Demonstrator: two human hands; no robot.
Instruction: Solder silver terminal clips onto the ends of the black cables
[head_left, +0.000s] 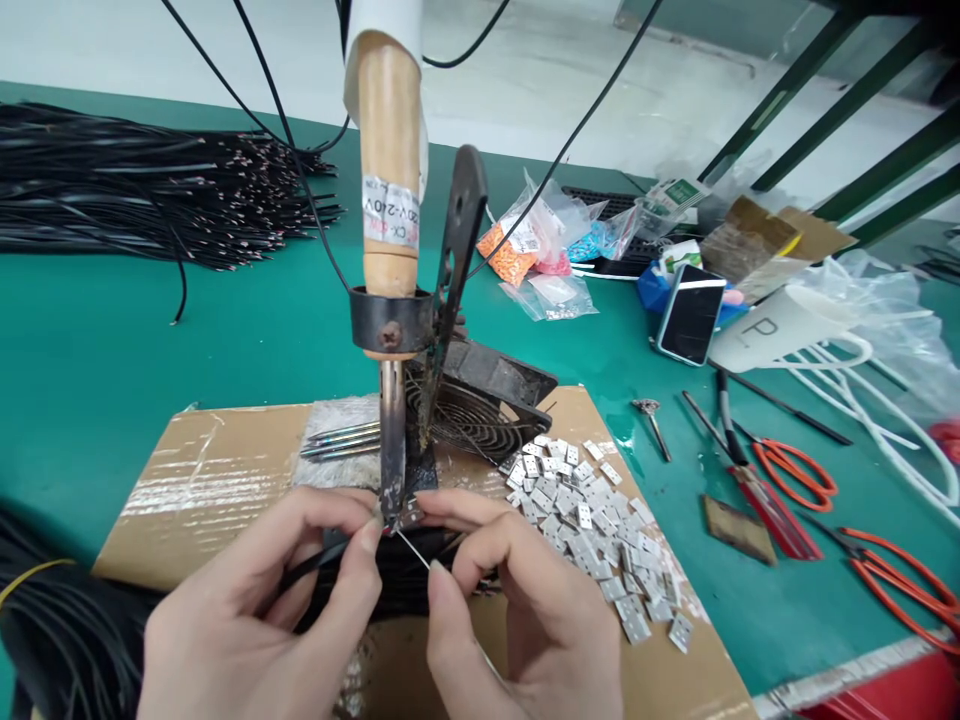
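A soldering iron with a wooden handle is clamped upright, tip down, in a black metal holder. At its tip, my left hand pinches a black cable between thumb and fingers, close to the cable's end. My right hand grips a thin strand of solder wire by the thumb; the strand's far end meets the iron's tip. A small metal piece shows by my right fingertips; whether they touch it I cannot tell. The exact joint is partly hidden by the tip and fingers.
Small metal plates lie heaped on the cardboard, right of a fan. Cable bundles occupy the left. Orange-handled scissors, a red-handled tool, a phone and bags lie at right.
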